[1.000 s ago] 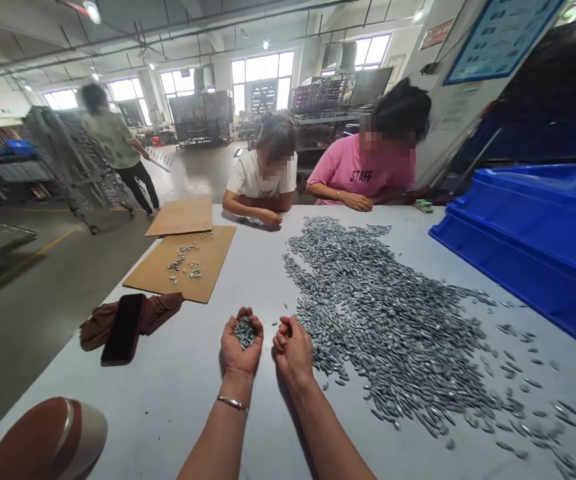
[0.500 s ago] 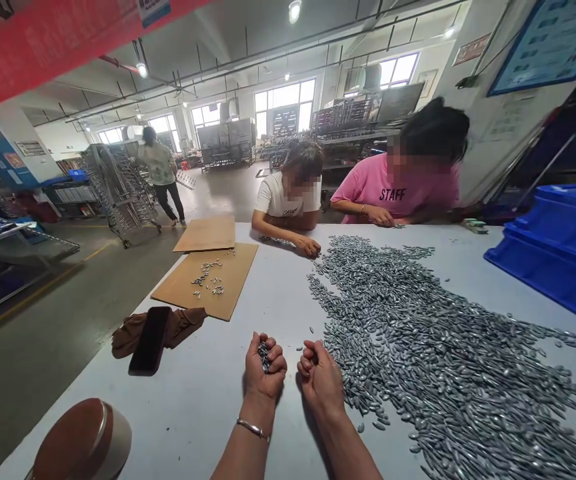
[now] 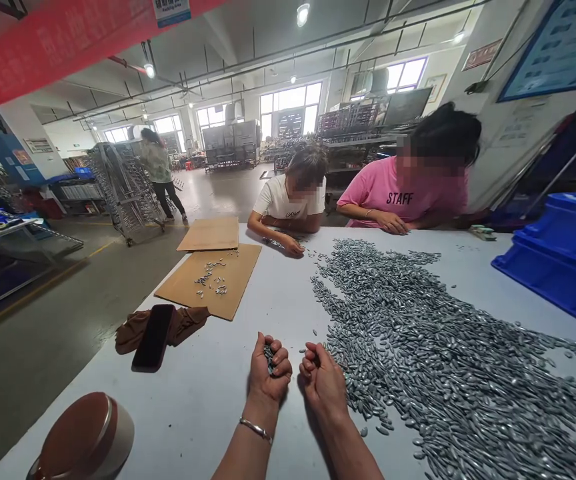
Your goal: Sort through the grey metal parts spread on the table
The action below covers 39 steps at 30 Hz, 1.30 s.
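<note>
My left hand [image 3: 269, 370] is cupped closed around a handful of small metal pieces [image 3: 269, 359], grey, shiny and pointed-oval. Just to its right, my right hand [image 3: 322, 377] is curled with thumb and fingertips together; what it pinches, if anything, is hidden. A wide heap of the same metal pieces [image 3: 433, 327] spreads over the white table [image 3: 208, 400], beginning right beside my right hand. A few loose pieces lie just beyond my fingertips.
Two cardboard sheets [image 3: 235, 287] lie at the left, several pieces on the nearer one. A phone [image 3: 154, 338] rests on a brown cloth [image 3: 188, 325]. A brown-lidded container [image 3: 85, 433] stands near left, blue crates [image 3: 558, 257] at right. Two co-workers [image 3: 293, 200] lean over the far edge.
The view has shifted slightly. My hands keep nearly the same pose, the left fingers a little more closed. The co-worker in white has drawn a hand leftward from the heap.
</note>
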Each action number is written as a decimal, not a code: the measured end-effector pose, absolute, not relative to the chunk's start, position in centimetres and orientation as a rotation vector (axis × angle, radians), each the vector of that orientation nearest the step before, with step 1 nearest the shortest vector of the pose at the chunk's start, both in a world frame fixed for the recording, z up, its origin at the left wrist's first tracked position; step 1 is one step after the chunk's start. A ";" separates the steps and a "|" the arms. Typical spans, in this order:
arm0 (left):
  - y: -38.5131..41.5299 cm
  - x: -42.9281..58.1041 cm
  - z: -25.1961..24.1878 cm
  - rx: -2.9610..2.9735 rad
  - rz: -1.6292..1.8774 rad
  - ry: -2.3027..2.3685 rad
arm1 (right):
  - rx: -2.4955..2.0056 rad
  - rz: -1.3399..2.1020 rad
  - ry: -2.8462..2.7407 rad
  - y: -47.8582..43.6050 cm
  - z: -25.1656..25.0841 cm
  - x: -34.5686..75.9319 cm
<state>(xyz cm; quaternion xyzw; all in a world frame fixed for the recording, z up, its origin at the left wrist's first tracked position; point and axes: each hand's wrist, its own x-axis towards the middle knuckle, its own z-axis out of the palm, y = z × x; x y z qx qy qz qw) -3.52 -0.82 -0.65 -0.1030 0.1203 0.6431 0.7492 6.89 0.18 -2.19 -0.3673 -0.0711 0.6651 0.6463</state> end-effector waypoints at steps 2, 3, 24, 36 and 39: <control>-0.7 -3.6 -0.8 -0.186 1.409 0.266 | -0.838 1.513 -0.162 0.2 -2.3 6.8; -0.7 -3.6 -0.9 -0.169 1.414 0.271 | -0.839 1.512 -0.164 0.2 -2.3 6.8; -1.5 -1.7 1.7 0.160 1.756 0.707 | -0.711 1.776 -0.112 -2.0 -0.6 3.4; -1.3 -1.5 1.8 0.349 1.758 0.700 | -0.513 1.817 -0.042 -1.3 -0.6 3.4; -1.4 -1.2 2.0 0.432 1.765 0.734 | -0.490 1.843 0.005 -1.2 -0.1 3.6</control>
